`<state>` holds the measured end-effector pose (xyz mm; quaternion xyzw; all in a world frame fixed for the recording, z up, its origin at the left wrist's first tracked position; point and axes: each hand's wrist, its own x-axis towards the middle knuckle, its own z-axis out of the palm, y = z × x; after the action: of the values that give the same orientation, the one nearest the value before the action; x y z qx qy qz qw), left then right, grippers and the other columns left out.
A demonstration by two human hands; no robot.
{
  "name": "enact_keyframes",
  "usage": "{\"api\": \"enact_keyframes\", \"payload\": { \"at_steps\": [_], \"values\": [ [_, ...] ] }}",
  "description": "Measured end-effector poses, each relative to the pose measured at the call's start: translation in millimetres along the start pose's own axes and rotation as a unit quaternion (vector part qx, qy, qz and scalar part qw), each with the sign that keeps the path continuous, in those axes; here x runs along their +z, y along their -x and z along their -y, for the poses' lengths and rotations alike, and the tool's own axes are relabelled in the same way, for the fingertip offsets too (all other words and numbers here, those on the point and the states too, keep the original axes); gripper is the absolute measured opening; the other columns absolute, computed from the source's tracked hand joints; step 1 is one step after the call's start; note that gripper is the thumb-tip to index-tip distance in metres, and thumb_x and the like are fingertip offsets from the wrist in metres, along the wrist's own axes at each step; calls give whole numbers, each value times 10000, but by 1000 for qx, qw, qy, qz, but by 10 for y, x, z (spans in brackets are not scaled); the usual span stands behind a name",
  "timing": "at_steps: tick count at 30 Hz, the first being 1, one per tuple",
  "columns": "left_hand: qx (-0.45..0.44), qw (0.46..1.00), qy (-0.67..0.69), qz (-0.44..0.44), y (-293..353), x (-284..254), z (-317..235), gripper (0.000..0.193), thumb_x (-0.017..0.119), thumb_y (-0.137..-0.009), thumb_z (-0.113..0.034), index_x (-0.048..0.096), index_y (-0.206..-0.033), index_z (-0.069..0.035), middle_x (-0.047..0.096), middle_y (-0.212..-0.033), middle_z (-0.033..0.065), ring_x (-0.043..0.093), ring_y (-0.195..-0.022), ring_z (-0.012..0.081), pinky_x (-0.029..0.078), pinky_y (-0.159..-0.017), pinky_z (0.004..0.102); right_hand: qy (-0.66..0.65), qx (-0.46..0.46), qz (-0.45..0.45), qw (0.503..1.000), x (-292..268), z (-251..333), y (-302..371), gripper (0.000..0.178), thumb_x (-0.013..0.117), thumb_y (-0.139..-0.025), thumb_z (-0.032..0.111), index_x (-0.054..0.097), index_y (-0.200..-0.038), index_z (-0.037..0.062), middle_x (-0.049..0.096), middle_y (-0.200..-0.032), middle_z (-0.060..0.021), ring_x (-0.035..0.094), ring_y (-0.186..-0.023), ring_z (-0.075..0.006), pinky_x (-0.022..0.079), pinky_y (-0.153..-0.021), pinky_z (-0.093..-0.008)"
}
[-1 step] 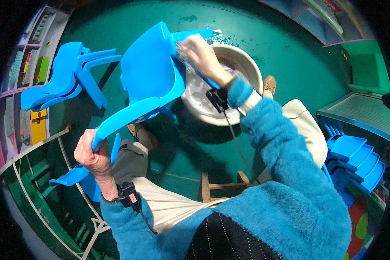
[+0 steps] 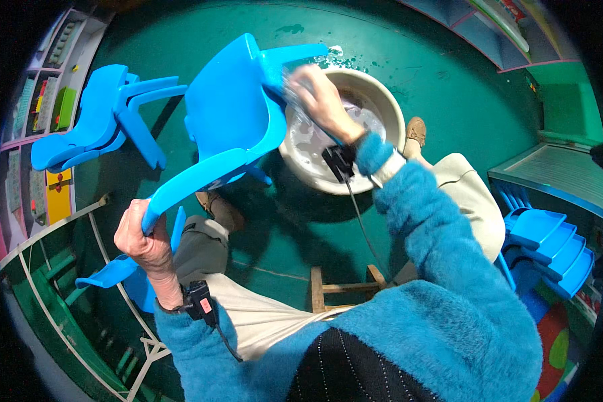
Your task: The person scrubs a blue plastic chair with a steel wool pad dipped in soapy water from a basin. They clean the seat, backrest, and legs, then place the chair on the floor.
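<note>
A blue plastic child's chair (image 2: pixel 224 100) is held tilted, partly over a pale round basin (image 2: pixel 394 100) with cloudy, sudsy water. My left hand (image 2: pixel 141 231) is closed round the end of the chair's curved backrest, nearest me. At the chair's far right side, by its legs, my right hand (image 2: pixel 321 100) is bent over the basin's left rim. Its fingers are curled on something greyish and see-through, smeared by motion, whose kind I cannot make out. Part of the chair's underside and legs is hidden behind its seat and my right hand.
Another blue chair (image 2: pixel 104 110) stands at the left, before shelves (image 2: pixel 27 141). Stacked blue chairs (image 2: pixel 549 248) are at the right. A pale metal frame (image 2: pixel 90 228) lies lower left. A wooden stool (image 2: pixel 345 288) is below me. Water spots the green floor (image 2: pixel 462 80) beyond the basin.
My right hand has shifted slightly right and down, away from the chair's legs. The chair has tipped very slightly left. My left hand keeps its place.
</note>
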<state>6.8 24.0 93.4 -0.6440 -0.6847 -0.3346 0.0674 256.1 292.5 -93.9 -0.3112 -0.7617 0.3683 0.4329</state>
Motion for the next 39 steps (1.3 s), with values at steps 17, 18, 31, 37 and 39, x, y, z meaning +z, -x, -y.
{"api": "enact_keyframes", "payload": {
  "at_steps": [17, 18, 31, 37, 39],
  "values": [
    [2, 1000, -21, -17, 106, 23, 70, 159, 728, -877, -112, 645, -956, -2, 624, -774, 101, 597, -655, 173, 441, -612, 292, 61, 145, -103, 982, -66, 9, 993, 160, 596, -940, 161, 599, -1035, 32, 561, -1068, -174, 547, -1033, -347, 429, -923, -442],
    [16, 999, -15, -33, 99, 45, 57, 160, 721, -885, -152, 635, -879, -18, 580, -714, 77, 562, -603, 162, 399, -546, 286, 94, 227, -120, 962, -175, 18, 1186, 164, 591, -942, 158, 594, -1045, 31, 560, -1072, -172, 550, -1027, -349, 432, -920, -440],
    [-35, 998, -57, 3, 141, -11, 137, 206, 697, -925, -124, 680, -1069, 21, 680, -792, 98, 610, -672, 141, 492, -638, 294, 152, 306, -162, 926, -41, -164, 1721, 187, 625, -908, 150, 583, -1071, 67, 568, -1074, -166, 534, -1022, -346, 404, -918, -437],
    [-38, 996, -72, -23, 161, -11, 177, 197, 713, -908, -118, 681, -1043, 21, 695, -823, 111, 630, -684, 163, 496, -650, 299, 159, 164, -159, 960, -21, -290, 1632, 184, 547, -967, 167, 566, -1067, 13, 548, -1051, -196, 545, -1011, -363, 420, -912, -453],
    [-45, 996, -72, -39, 180, -27, 234, 137, 727, -884, -76, 677, -979, 9, 663, -800, 90, 605, -671, 152, 474, -613, 282, 128, 118, -132, 976, -25, -339, 1507, 186, 533, -973, 179, 570, -1065, 21, 555, -1020, -205, 541, -1007, -368, 424, -921, -437]
  ]
}}
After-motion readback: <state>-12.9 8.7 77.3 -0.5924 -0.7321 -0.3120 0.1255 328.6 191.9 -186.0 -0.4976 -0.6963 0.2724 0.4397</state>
